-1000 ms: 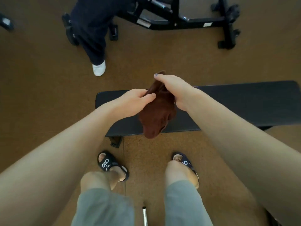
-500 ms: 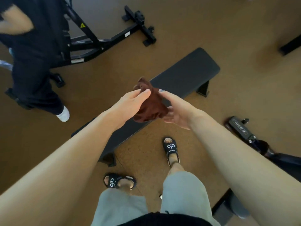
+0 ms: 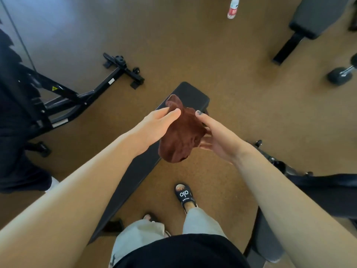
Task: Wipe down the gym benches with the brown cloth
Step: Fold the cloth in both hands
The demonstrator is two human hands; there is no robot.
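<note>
Brown cloth (image 3: 181, 134) pinched by left hand (image 3: 154, 125); cupped by right hand (image 3: 216, 140)

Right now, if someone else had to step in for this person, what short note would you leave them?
Left hand: pinches the top of the brown cloth.
Right hand: cups the cloth from the other side, thumb on it.
Cloth: bunched up, held in the air above the black bench in front, not touching it.
Done: nothing here shows whether any bench has been wiped.
Left: lay the cloth on this bench and wipe its pad, then the second bench at the far right.
</note>
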